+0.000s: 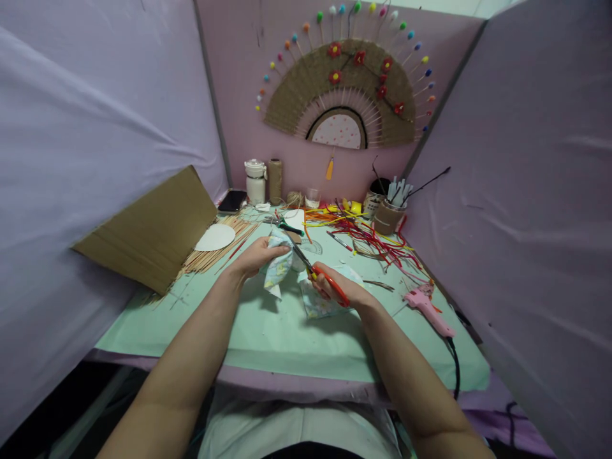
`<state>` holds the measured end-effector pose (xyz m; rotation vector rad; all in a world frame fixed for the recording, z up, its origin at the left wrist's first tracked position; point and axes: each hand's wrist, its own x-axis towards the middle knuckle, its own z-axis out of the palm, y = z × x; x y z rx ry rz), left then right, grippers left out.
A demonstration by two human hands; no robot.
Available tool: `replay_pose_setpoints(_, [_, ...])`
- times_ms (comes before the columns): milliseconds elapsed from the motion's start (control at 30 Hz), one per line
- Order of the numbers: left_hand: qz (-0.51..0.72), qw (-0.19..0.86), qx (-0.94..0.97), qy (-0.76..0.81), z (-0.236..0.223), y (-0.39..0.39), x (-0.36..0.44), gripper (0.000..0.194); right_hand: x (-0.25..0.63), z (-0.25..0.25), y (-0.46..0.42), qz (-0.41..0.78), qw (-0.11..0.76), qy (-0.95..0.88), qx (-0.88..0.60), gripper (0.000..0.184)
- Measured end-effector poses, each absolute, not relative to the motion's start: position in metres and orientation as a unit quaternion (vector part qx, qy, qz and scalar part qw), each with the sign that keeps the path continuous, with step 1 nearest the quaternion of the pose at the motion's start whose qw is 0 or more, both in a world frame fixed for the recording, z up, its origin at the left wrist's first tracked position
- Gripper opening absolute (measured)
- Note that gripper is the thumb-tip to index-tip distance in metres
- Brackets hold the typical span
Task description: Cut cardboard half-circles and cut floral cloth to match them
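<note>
My left hand (pixel 258 256) is closed on a piece of light blue patterned fabric (pixel 278 271), holding it up above the table. My right hand (pixel 337 285) grips a pair of scissors (pixel 342 294) with red-orange handles. Their blades point up and left, and the tips reach the edge of the held fabric; whether they are cutting into it I cannot tell. Beneath my right hand lies another piece of similar patterned fabric (pixel 318 303), flat on the pale green tabletop (pixel 287 335).
A pink glue gun (pixel 430 311) lies at right, its cord over the edge. Red and yellow craft stems (pixel 377 245) spread behind. Cardboard (pixel 153 229) leans at left beside thin sticks (pixel 205 258) and a white oval (pixel 215 237). A decorated fan (pixel 339 89) hangs on the back wall.
</note>
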<state>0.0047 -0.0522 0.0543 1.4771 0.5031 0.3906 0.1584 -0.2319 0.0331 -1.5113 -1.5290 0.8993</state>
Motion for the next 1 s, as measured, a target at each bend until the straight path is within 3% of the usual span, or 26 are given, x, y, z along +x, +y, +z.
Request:
replay_pose_setpoints(233, [0.168,0.678,0.679,0.225,0.055,-0.054,0.004,0.036,0.156,0.039,-0.23,0.309,0.368,-0.586,-0.653,0.033])
replay_pose_setpoints(600, [0.143,0.661,0.712,0.191,0.055,-0.044,-0.003,0.034,0.163,0.029,-0.23,0.363,0.368,-0.587,-0.623,0.049])
replay_pose_setpoints(833, [0.151,0.666,0.7,0.209,0.052,-0.047,-0.001,0.03,0.154,0.041,-0.232,0.33,0.37,-0.596,-0.632,0.029])
replay_pose_setpoints(1000, [0.136,0.667,0.703,0.205,0.048,-0.046,0.002,0.031,0.153,0.042,-0.23,0.314,0.361,-0.598,-0.643,0.032])
